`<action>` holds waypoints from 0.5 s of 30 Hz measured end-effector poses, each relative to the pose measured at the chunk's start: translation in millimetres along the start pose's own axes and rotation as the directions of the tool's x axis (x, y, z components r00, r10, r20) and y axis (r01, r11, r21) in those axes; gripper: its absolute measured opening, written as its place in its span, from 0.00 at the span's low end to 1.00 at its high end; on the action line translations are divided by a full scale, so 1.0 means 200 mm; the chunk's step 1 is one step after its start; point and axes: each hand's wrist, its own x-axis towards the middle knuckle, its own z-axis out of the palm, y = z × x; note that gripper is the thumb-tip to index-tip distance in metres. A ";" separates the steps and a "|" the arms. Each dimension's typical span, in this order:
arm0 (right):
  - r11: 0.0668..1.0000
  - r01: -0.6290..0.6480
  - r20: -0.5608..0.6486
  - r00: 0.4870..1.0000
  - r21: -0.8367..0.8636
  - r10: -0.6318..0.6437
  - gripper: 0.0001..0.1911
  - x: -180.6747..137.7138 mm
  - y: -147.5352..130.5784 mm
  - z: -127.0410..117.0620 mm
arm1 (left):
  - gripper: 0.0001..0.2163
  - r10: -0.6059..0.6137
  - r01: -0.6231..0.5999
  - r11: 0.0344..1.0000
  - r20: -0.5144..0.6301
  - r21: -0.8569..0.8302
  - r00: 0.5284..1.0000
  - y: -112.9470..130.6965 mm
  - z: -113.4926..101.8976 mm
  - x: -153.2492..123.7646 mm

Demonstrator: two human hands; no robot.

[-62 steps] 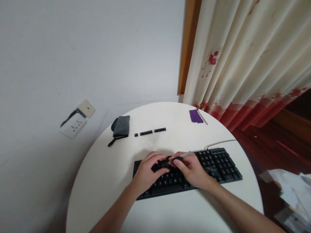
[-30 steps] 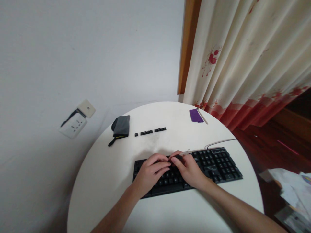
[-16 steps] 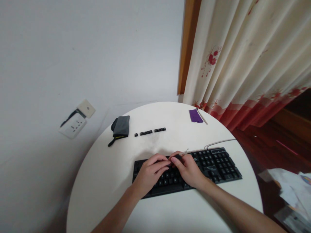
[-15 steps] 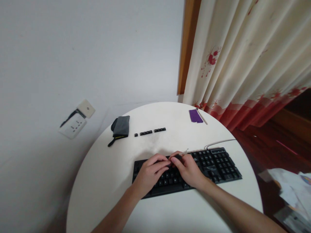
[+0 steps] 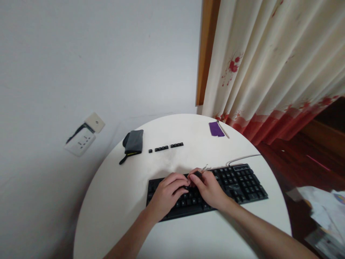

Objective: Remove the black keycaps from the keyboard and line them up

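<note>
A black keyboard [image 5: 244, 185] lies across the front half of the white round table, slightly angled. Both hands meet over its middle keys. My right hand [image 5: 208, 185] is closed around a keycap puller [image 5: 198, 174] with a dark handle; thin wire ends stick out past the fingers at the back. My left hand [image 5: 171, 187] is pinched beside the right one, fingertips just above the keys. What lies between its fingertips is too small and hidden to make out. Behind the keyboard, several loose black keycaps [image 5: 161, 148] stand in a broken row.
A dark grey pouch [image 5: 134, 141] with a strap lies at the table's left rear. At the right rear are a purple cloth [image 5: 216, 129] and a thin brush-like stick [image 5: 223, 130]. The keyboard cable [image 5: 244, 158] runs off the table's right edge. A wall and curtain stand behind.
The left fingers have shifted slightly at the pinch. My right hand stays in place with the keycap puller. The whole view has moved a little.
</note>
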 end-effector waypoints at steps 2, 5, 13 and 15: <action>1.000 -0.009 -0.020 1.000 0.001 0.009 0.15 0.00 0.00 -0.01 | 0.04 -0.006 0.006 1.000 -0.019 0.001 1.000 0.00 0.00 0.00; 0.999 0.010 -0.051 0.999 -0.032 -0.012 0.14 0.01 0.00 -0.02 | 0.05 -0.032 0.032 0.999 -0.063 0.003 0.998 -0.01 -0.01 0.00; 0.996 0.069 -0.002 0.998 -0.056 -0.069 0.13 0.01 -0.02 -0.04 | 0.07 -0.032 0.035 0.999 -0.128 0.027 0.991 -0.01 -0.01 0.00; 0.993 0.083 0.034 0.996 -0.088 -0.081 0.13 0.00 -0.02 -0.04 | 0.07 -0.030 0.035 0.999 -0.136 0.033 0.990 -0.01 -0.02 0.00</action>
